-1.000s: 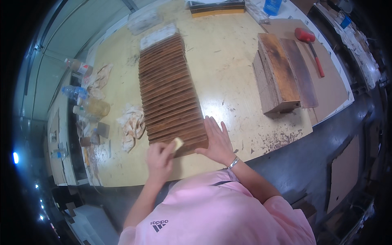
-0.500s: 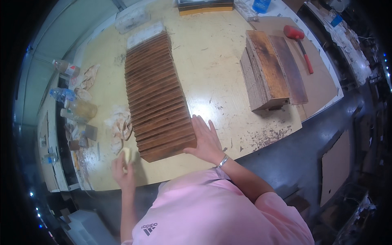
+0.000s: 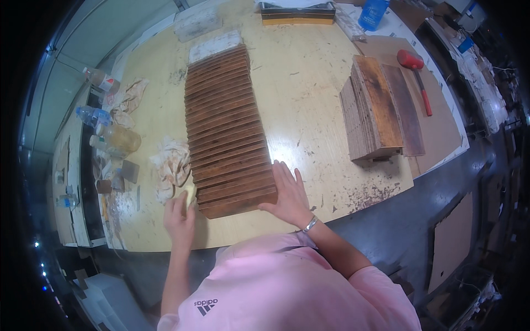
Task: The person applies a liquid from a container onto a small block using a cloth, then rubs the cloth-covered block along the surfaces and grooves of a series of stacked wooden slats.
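Observation:
A long row of overlapping dark brown wooden boards (image 3: 229,132) runs away from me across the pale table. My left hand (image 3: 179,215) pinches a pale yellow sponge-like pad (image 3: 190,195) beside the row's near left corner; whether the pad touches the wood I cannot tell. Against the near right end of the boards rests my right hand (image 3: 291,198), fingers stretched along the edge and thumb at the front board. A whitish block (image 3: 215,46) lies at the row's far end. Just left of the boards is a crumpled, brown-stained cloth (image 3: 172,163).
A stack of boards (image 3: 371,110) stands at the right, near a red mallet (image 3: 411,59) on cardboard. Several bottles, among them one with yellowish liquid (image 3: 122,138), line the left edge. At the back are a black-and-yellow tray (image 3: 298,22) and a blue bottle (image 3: 374,15).
My left hand has brought the pad closer to the left edge of the boards and slightly farther from me. My right hand keeps its place at the right end. The whole view has shifted.

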Demonstrator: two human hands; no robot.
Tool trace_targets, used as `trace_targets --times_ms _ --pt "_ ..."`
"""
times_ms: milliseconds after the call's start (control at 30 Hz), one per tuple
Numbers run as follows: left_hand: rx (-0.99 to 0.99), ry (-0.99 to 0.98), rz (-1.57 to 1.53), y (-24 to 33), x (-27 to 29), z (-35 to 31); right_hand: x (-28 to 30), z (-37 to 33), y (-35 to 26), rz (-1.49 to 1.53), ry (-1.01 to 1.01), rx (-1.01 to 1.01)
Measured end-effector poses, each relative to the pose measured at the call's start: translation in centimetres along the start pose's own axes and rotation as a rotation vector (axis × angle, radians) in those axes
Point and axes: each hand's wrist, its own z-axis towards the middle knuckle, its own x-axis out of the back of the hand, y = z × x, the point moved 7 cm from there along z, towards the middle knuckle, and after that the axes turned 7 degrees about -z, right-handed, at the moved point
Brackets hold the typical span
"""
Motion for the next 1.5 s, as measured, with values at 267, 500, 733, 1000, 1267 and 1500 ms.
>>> trace_targets --times_ms 267,500,733,1000,1267,1500 --pt "-0.354 -0.263 -0.003 9.8 -7.1 4.5 -0.5 -0.1 0.2 -0.015 0.016 -0.003" --pt "-0.227 0.000 -0.021 5.9 -3.8 7.1 -0.3 0.0 0.3 0.004 0.014 -0.009" --pt "-0.413 -0.146 -0.037 8.3 -7.2 8.0 -0.5 0.0 0.5 -0.004 0.003 -0.002" --pt "-0.564 -0.211 -0.091 14.1 -9.2 10.3 -0.8 1.4 0.8 0.405 0.058 0.051" --pt "-0.460 -0.213 0.034 10.2 -8.1 11.9 -0.7 1.5 0.8 0.305 0.033 0.083" --pt "-0.550 -0.334 0.079 11.6 -11.1 13.1 -0.3 1.5 1.0 0.322 0.068 0.125"
